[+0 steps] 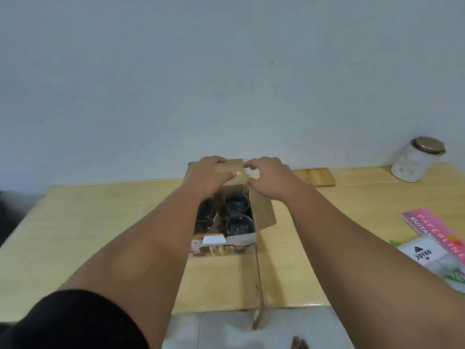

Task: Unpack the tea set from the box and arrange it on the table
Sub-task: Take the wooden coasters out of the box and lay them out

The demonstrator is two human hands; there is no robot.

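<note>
An open cardboard box [263,212] stands in the middle of a light wooden table [100,227]. Inside it I see dark tea cups [236,202] side by side, and a printed panel with a white label on its near wall. My left hand [208,175] grips the far flap [230,166] of the box from the left. On the right end of the same flap, my right hand [268,177] pinches the edge. Both forearms reach over the box and hide part of its inside.
A white jar with a brown lid [415,159] stands at the back right. A flat wooden tray [314,176] lies behind the box. A pink paper pack [437,230] and a clear packet [432,258] lie at the right edge. The wall rises just behind the table.
</note>
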